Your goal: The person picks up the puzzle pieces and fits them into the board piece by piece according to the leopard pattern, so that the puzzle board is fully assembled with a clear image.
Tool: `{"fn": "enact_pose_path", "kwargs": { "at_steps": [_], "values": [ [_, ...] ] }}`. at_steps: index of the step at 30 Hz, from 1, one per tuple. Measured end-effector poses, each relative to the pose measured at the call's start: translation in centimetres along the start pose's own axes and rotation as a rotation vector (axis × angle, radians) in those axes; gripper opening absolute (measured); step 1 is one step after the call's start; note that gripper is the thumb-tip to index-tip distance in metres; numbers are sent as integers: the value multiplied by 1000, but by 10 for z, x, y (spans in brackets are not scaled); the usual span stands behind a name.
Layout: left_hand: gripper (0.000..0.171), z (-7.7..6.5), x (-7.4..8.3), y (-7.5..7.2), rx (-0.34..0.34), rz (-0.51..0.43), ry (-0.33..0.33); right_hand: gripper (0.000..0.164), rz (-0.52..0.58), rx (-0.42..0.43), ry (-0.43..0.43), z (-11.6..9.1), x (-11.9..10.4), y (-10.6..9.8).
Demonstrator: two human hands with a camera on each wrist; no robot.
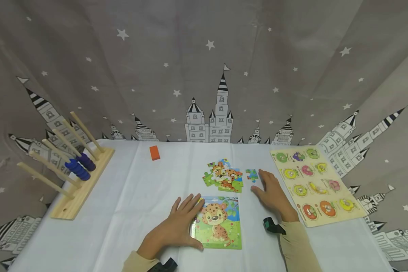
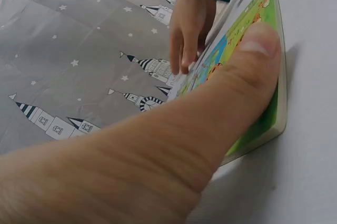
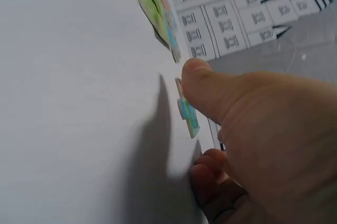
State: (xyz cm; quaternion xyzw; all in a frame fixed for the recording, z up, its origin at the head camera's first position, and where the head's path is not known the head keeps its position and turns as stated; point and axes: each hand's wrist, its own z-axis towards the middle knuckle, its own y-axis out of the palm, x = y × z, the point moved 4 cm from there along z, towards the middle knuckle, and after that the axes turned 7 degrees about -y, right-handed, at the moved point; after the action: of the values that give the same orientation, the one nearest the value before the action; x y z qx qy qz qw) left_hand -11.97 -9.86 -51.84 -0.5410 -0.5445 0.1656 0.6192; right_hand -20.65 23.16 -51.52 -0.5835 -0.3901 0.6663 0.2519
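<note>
The spotted cub picture board [image 1: 221, 228] is touched along its left edge by the left hand [image 1: 181, 224], fingers spread. The right hand [image 1: 274, 197] is held with thumb and fingers apart, just beside a loose puzzle piece [image 1: 252, 175]. More puzzle pieces [image 1: 228, 180] are piled between the board and the table's [image 1: 139, 189] back edge.

2 hands [image 1: 180, 224], 1 leopard board [image 1: 221, 223], 1 loose puzzle piece [image 1: 252, 175], 1 puzzle pile [image 1: 227, 176] (pieces overlap, can't count), 1 fruit board [image 1: 330, 175], 12 fruits [image 1: 307, 170], 1 orange block [image 1: 154, 153], 1 rack [image 1: 83, 192], 6 pegs [image 1: 87, 132].
</note>
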Motion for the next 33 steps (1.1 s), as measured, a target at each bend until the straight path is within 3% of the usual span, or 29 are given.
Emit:
{"fn": "enact_pose_path", "kwargs": {
  "at_steps": [5, 10, 15, 20, 26, 29, 33],
  "values": [
    [135, 0, 1, 3, 9, 16, 5, 73, 0, -12, 16, 26, 4, -2],
    [129, 1, 4, 5, 24, 31, 0, 60, -25, -2, 56, 37, 7, -5],
    [123, 2, 9, 6, 28, 56, -24, 50, 36, 50, 127, 34, 10, -7],
    [123, 2, 15, 6, 25, 38, -20, 33, 194, 90, 192, 14, 5, -8],
    [123, 1, 17, 9, 7, 55, 3, 26, 346, -29, 72, -19, -41, 18],
    [115, 0, 18, 8, 7, 53, 19, 24, 291, -79, -4, -30, -65, 34],
    [103, 1, 23, 10, 20, 69, 59, 21, 171, -43, -62, -37, -85, 43]
  ]
}}
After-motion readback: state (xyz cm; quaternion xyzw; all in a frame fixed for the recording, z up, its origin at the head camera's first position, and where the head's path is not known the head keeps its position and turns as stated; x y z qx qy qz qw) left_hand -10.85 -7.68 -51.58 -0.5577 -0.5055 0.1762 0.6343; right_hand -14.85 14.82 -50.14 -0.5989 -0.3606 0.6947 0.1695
